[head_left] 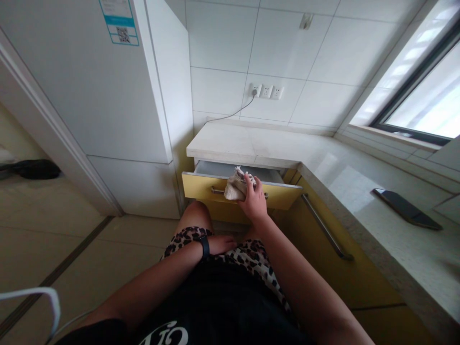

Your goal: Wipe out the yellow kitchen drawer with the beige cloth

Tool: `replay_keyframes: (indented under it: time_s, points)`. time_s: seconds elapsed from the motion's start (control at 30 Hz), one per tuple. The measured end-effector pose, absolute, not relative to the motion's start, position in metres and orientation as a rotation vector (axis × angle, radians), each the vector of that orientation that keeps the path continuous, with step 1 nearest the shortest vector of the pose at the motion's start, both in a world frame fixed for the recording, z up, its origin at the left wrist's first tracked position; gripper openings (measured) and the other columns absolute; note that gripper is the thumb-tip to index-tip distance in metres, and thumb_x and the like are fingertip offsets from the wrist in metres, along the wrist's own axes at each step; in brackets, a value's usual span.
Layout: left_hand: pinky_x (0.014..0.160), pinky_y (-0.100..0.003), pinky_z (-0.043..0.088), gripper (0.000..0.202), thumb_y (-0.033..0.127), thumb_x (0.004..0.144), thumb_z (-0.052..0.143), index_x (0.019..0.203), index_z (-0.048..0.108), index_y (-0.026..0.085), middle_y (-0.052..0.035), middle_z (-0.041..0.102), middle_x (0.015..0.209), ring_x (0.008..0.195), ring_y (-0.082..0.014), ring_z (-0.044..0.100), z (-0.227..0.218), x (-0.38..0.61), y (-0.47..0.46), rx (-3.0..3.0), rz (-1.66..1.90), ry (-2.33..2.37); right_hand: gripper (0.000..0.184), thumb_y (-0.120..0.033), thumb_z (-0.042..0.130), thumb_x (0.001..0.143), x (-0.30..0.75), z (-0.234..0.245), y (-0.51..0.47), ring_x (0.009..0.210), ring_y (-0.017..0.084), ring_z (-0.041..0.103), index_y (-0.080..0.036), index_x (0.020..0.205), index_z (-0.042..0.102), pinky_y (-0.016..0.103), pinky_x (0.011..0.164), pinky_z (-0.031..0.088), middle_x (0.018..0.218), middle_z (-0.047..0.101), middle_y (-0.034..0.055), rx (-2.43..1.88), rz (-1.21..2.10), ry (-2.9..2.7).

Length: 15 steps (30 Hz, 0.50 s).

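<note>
Covering the middle of a metal handle [217,190], a crumpled, pale cloth [235,188] is being held by the right hand [255,199] at the front of an open yellow drawer [197,187]. The cloth is being gripped from its right side, the fingers being bent over its bunched upper folds; whether the drawer front is being touched by it cannot be told. The left hand [220,244], with a dark watch [204,247] being worn at its wrist, is being rested on the lap over patterned shorts [251,256], nearer the body than the cloth and apart from it. Its underside is being hidden, so how far it is open, and whether anything is being held in it, cannot be told. The drawer is being overhung by a pale desk [223,143], by which a dark, flat, phone-like object [406,209] is being carried at the right. Above, a plug [254,92] is being held in the leftmost of three wall sockets [266,91], and its cord [235,114] is being draped toward the desk's back edge.
</note>
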<state>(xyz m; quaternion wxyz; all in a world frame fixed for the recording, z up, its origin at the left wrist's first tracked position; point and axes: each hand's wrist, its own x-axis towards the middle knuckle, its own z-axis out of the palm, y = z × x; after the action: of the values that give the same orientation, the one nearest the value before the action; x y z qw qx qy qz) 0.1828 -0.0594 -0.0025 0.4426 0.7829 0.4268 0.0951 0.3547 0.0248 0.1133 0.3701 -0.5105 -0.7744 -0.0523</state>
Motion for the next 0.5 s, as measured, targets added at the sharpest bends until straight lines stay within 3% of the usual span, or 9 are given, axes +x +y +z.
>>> replay_keyframes:
  time_s: [0.13,0.23,0.4,0.5]
  points:
    - [0.088,-0.036,0.046,0.046,0.056,0.095,0.042,0.107,0.07,0.022,-0.0088,0.071,0.107,0.1,-0.0263,0.065,-0.004,0.184,-0.058,1.933,0.25,1.064,0.092,-0.023,0.079,0.068,0.363,0.112,0.028,0.125,0.039,0.047,-0.019,0.151,0.041,0.056,0.109,0.035,0.139,0.05,0.0188,-1.276,0.144,-1.829]
    - [0.086,-0.035,0.046,0.038,0.05,0.092,0.049,0.105,0.07,0.021,-0.0075,0.071,0.101,0.095,-0.0248,0.064,-0.003,0.184,-0.057,1.9,0.307,1.083,0.076,-0.033,0.081,0.071,0.366,0.11,0.027,0.121,0.035,0.052,-0.019,0.139,0.051,0.052,0.11,0.036,0.13,0.059,0.0143,-1.078,0.653,-1.506]
    - [0.086,-0.036,0.047,0.036,0.045,0.088,0.053,0.105,0.07,0.018,-0.0076,0.071,0.097,0.091,-0.0237,0.064,0.001,0.182,-0.056,1.773,0.5,1.135,0.05,-0.054,0.066,0.086,0.367,0.1,0.008,0.104,0.031,0.065,-0.019,0.121,0.059,0.047,0.097,0.05,0.109,0.07,0.0102,-0.907,1.125,-1.207]
    - [0.088,-0.038,0.05,0.047,0.052,0.093,0.043,0.112,0.066,0.016,-0.0109,0.07,0.107,0.096,-0.0247,0.065,0.003,0.183,-0.054,1.525,0.693,1.095,0.047,-0.055,0.058,0.091,0.363,0.093,-0.011,0.099,0.031,0.069,-0.019,0.121,0.06,0.048,0.09,0.054,0.104,0.072,0.011,-0.84,1.364,-1.111]
